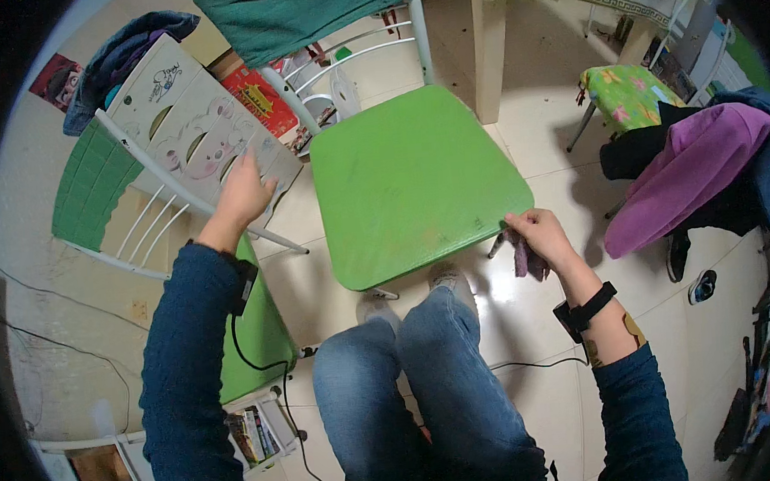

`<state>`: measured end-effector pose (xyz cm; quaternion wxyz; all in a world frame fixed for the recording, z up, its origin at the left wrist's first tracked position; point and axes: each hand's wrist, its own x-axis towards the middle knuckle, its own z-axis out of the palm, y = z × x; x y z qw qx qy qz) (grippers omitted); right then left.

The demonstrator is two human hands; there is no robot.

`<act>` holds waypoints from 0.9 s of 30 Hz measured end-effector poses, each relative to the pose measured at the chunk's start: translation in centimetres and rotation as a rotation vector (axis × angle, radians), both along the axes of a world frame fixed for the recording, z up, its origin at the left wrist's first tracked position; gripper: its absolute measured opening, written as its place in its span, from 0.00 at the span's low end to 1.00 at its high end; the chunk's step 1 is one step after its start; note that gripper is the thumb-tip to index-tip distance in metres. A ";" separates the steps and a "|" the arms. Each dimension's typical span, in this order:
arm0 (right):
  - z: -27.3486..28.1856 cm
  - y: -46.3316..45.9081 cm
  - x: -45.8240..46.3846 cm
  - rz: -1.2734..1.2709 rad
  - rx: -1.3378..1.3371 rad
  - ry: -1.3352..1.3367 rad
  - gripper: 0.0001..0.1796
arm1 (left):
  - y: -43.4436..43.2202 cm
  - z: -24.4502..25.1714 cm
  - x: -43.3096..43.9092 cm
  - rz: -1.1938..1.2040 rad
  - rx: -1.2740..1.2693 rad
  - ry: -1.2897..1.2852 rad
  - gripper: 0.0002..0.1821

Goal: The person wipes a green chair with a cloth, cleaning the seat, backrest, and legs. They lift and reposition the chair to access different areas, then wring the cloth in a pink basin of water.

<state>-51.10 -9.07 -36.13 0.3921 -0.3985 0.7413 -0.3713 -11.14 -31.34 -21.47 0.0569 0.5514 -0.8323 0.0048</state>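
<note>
A chair with a green seat [415, 186] stands in front of my knees, a teal cloth [318, 13] draped over its backrest. My right hand [540, 234] is at the seat's near right corner, pinching a dull purple cloth [525, 258] that hangs below the edge. Part of this cloth is hidden by my fingers. To the left, my left hand [244, 191] is raised with nothing in it, thumb apart from the fingers. Below and behind it in the picture are the metal frame of a second green chair [94, 185] and a white drawer cabinet [210, 135].
Jeans [88, 87] lie on top of the cabinet. At right, a chair bears a purple garment [692, 175] and dark clothes; shoes [702, 287] lie below. A table leg [490, 62] stands behind the seat. A black cable [290, 411] trails from my left wrist.
</note>
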 end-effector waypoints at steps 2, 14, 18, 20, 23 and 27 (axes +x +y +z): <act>-0.8 0.0 1.3 -0.012 -0.019 -0.173 0.23 | -0.9 -0.6 0.0 -0.072 -0.159 -0.038 0.38; -2.8 0.5 5.1 -0.228 0.142 -0.693 0.24 | -18.9 -4.6 -5.3 0.136 0.178 0.926 0.27; -2.4 -0.2 7.0 -0.352 0.049 -0.651 0.22 | -21.6 -3.0 -5.6 0.156 0.404 1.220 0.23; -2.3 -0.2 7.0 -0.406 0.104 -0.684 0.16 | -21.9 -2.6 -5.6 0.024 0.443 1.321 0.20; -3.0 -0.4 5.9 -0.338 -0.065 -0.633 0.16 | -21.1 -2.2 -5.2 0.102 0.447 1.340 0.18; -3.9 -1.8 1.2 -0.262 -0.045 -0.592 0.17 | -17.7 -1.3 -3.2 0.077 0.381 1.340 0.13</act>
